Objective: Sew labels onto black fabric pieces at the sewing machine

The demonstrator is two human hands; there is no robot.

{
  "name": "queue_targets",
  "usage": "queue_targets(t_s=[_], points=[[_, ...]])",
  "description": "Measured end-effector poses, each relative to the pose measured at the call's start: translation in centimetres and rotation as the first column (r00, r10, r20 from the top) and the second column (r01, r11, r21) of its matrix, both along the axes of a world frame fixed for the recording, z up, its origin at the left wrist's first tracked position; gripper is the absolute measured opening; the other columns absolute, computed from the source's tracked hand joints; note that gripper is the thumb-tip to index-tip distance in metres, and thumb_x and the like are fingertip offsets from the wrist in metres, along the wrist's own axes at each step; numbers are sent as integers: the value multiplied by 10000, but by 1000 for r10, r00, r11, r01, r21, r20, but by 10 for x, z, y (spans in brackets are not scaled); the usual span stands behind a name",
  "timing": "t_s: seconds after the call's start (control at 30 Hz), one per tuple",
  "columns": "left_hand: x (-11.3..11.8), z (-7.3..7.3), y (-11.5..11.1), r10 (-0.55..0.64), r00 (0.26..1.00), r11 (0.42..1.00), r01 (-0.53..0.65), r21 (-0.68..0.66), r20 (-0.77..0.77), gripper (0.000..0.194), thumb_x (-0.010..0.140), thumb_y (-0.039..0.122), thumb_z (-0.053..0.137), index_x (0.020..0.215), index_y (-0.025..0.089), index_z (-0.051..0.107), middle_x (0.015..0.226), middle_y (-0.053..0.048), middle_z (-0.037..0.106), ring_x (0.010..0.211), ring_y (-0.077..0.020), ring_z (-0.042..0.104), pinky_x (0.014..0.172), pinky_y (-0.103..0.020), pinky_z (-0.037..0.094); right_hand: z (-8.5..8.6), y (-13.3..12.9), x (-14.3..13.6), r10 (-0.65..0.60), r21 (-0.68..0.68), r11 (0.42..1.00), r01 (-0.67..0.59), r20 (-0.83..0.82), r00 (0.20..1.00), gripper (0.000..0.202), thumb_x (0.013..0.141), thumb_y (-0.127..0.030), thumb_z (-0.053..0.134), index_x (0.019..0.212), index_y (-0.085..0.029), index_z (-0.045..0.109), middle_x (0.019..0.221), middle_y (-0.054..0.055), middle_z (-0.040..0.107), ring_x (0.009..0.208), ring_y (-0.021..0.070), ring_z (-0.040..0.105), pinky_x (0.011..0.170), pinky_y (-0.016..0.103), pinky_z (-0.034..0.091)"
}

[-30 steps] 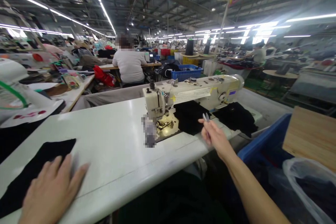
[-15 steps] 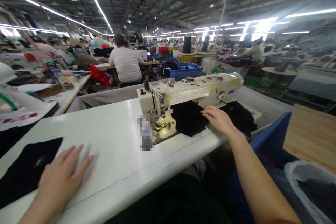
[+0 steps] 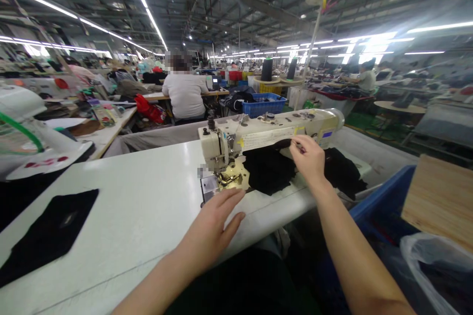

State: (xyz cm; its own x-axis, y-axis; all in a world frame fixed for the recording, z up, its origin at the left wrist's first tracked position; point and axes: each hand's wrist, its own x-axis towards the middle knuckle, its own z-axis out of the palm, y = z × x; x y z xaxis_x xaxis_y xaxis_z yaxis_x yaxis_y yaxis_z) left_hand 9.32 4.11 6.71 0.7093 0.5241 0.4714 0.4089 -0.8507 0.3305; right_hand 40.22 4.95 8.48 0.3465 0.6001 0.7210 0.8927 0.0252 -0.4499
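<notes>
In the head view, my right hand (image 3: 308,157) pinches the raised back corner of a black fabric piece (image 3: 269,170). This cloth lies under the arm of a white sewing machine (image 3: 266,128), right of its needle area. A small dark object also shows in that palm, too small to name. My left hand (image 3: 210,226) is open and holds nothing, its fingers stretched toward the metal needle plate (image 3: 236,177) at the table's front edge. Another black fabric piece (image 3: 55,231) with a small light mark lies flat on the white table (image 3: 148,197) at the left.
More black fabric (image 3: 343,172) lies right of my right wrist. A blue bin (image 3: 384,197), a wooden board (image 3: 439,197) and a plastic-lined container (image 3: 424,251) stand at the right. Another machine (image 3: 22,108) is at the left. Ahead, a person in a white shirt (image 3: 185,93) sits facing away.
My left hand has moved right, from beside the left fabric piece to the front of the needle plate. My right hand has risen slightly, lifting the cloth's corner.
</notes>
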Motion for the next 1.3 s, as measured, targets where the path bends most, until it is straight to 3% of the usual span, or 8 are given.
queue_targets(t_s=[0.17, 0.27, 0.4, 0.57, 0.63, 0.77, 1.0, 1.3], points=[[44, 24, -15, -14, 961, 988, -29, 150, 277, 733, 891, 307, 677, 1530, 172, 344, 1540, -158, 440, 1440, -306, 395, 1185, -496, 363, 34, -51, -50, 353, 177, 880, -440, 376, 857, 274, 896, -126, 592, 1124, -225, 707, 1128, 69, 734, 1027, 185, 688, 888, 296, 539], [54, 42, -17, 59, 919, 986, 8, -168, 390, 456, 831, 324, 728, 1257, 180, 649, 1252, -112, 693, 1184, -306, 632, 1052, -468, 495, 47, -80, -79, 521, 112, 804, -584, 341, 782, 279, 916, -118, 590, 1153, -225, 691, 1123, 62, 730, 1004, 174, 689, 873, 293, 548], [42, 45, -11, 338, 806, 603, 210, -770, 485, 207, 790, 345, 755, 907, 173, 758, 866, -49, 775, 811, -218, 723, 770, -319, 583, 27, -92, -98, 528, 212, 847, -488, -224, 819, 235, 992, -282, 530, 1122, -236, 721, 1030, 54, 718, 733, 140, 635, 645, 281, 528], [19, 19, -9, 663, 596, 286, 357, -889, 453, 349, 656, 333, 864, 922, 135, 755, 807, -62, 769, 730, -193, 719, 689, -259, 567, -34, -95, -123, 304, 96, 762, -641, -927, 222, 465, 930, -569, 560, 1111, -170, 716, 605, -52, 458, 458, 65, 252, 399, 214, 176], [12, 7, -11, 738, 523, 278, 339, -899, 426, 374, 634, 342, 878, 908, 126, 743, 799, -69, 765, 708, -194, 712, 660, -262, 562, -53, -102, -136, 178, 16, 678, -735, -974, 143, 495, 857, -592, 641, 1071, -151, 706, 532, -92, 353, 450, 63, 235, 418, 213, 174], [-8, -10, -6, 793, 473, 285, 269, -920, 384, 412, 610, 351, 882, 930, 138, 735, 857, -64, 765, 727, -177, 693, 635, -247, 532, -77, -115, -148, 105, -188, 681, -708, -931, 348, 371, 723, -474, 782, 879, -149, 697, 610, -36, 539, 562, 113, 465, 541, 250, 373], [-37, 6, 30, 519, 837, 382, -45, -923, 174, 437, 560, 413, 889, 898, 164, 766, 797, -37, 744, 704, -164, 638, 631, -250, 446, -83, -115, -140, 127, -266, 667, -696, -880, 458, 284, 743, -432, 734, 826, -160, 716, 667, -15, 603, 636, 157, 539, 640, 298, 433], [-37, 8, 56, 553, 827, 403, -159, -901, 101, 393, 530, 465, 874, 720, 163, 709, 628, -4, 658, 558, -130, 547, 521, -224, 356, -88, -120, -138, 148, -141, 674, -725, -936, 320, 601, 698, -330, 788, 1253, -153, 639, 562, -115, 359, 523, 86, 317, 508, 235, 267]])
